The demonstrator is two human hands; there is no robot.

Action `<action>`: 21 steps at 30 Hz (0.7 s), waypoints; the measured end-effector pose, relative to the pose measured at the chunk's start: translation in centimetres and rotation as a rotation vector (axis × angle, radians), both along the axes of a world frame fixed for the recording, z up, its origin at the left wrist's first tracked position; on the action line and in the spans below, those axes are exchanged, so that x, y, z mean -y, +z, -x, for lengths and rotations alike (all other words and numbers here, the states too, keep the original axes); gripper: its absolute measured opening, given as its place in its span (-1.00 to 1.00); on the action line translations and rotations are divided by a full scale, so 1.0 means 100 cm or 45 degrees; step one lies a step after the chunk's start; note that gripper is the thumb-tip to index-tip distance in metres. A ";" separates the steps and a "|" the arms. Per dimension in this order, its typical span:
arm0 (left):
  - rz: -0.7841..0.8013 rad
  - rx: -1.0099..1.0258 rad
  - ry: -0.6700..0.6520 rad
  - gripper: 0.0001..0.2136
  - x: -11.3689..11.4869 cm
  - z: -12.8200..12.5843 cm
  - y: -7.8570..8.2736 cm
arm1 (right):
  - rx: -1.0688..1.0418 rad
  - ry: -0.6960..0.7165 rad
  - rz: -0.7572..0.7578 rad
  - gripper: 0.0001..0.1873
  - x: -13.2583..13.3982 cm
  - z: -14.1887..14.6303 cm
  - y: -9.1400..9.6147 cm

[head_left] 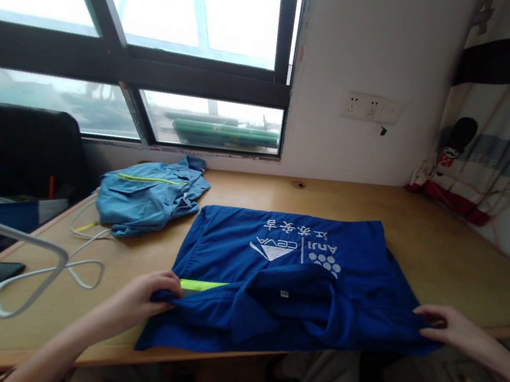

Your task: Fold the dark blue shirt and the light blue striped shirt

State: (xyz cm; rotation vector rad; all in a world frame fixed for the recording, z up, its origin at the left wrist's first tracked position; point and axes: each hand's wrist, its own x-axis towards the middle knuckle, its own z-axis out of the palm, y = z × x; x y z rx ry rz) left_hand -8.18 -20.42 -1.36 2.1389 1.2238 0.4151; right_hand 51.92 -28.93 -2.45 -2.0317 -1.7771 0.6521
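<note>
A dark blue work jacket lies on the wooden table, its white printed logo and characters upside down to me. Its collar is toward me, with a small label inside the neck, and the near part hangs at the table's front edge. My left hand pinches the jacket at its left side, next to a yellow-green strip. At the right side, my right hand grips the cloth between thumb and fingers. Part of the jacket's lower layers is hidden under the folded cloth.
A crumpled light blue garment with a yellow stripe lies at the back left of the table. White cable loops along the left side, near a dark phone-like object. A curtain hangs at the right.
</note>
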 end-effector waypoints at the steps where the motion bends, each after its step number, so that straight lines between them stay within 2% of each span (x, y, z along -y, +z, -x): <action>1: -0.065 0.012 0.029 -0.81 0.005 -0.009 0.009 | -0.005 0.027 0.003 -0.64 -0.001 0.008 0.008; 3: -0.153 0.058 0.083 -0.74 0.016 -0.035 0.027 | -0.078 0.080 -0.025 -0.58 -0.004 0.033 0.028; 6: -0.162 0.098 0.127 -0.68 0.023 -0.084 0.043 | -0.403 0.156 0.019 -0.51 -0.017 0.092 0.048; 8: -0.194 0.094 0.140 -0.62 0.017 -0.116 0.043 | -0.490 0.157 0.069 -0.45 -0.031 0.131 0.048; 10: -0.149 0.106 0.110 -0.59 0.003 -0.142 0.038 | -0.445 0.151 0.075 -0.50 -0.045 0.160 0.041; 13: 0.230 0.207 0.026 -0.65 -0.024 -0.162 0.030 | -0.523 0.193 0.097 -0.68 -0.060 0.180 0.032; 17: 0.924 0.627 0.116 -0.74 -0.049 -0.162 0.025 | -1.167 0.043 0.337 -0.74 -0.066 0.180 0.030; 19: 1.165 0.778 0.182 -0.75 -0.055 -0.158 0.021 | -1.485 -0.048 0.447 -0.77 -0.066 0.176 0.026; 21: 1.298 0.847 0.223 -0.77 -0.059 -0.154 0.011 | -1.670 -0.129 0.485 -0.80 -0.068 0.173 0.015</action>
